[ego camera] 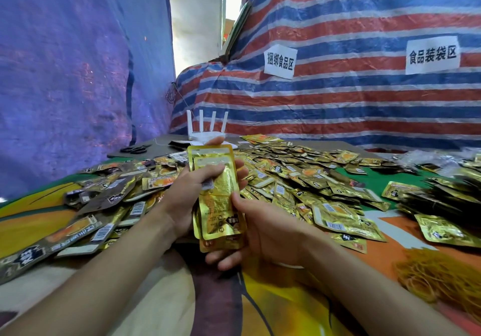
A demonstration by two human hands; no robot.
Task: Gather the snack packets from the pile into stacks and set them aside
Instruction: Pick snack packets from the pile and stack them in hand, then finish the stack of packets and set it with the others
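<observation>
A stack of gold foil snack packets [220,200] stands upright in front of me, held between both hands. My left hand [190,192] grips its upper half, thumb across the front and fingertips showing past the right and top edges. My right hand [257,234] cups the lower end, thumb against the right edge and fingers curled beneath. Behind the hands a wide pile of loose gold packets [299,176] covers the table. Darker, brownish packets [104,205] lie spread on the left.
Bundled packets [447,197] lie heaped at the right edge. A heap of yellow rubber bands [437,278] sits at the lower right. A white router [207,133] and black scissors [135,149] rest at the back. Striped and blue tarpaulins wall in the table.
</observation>
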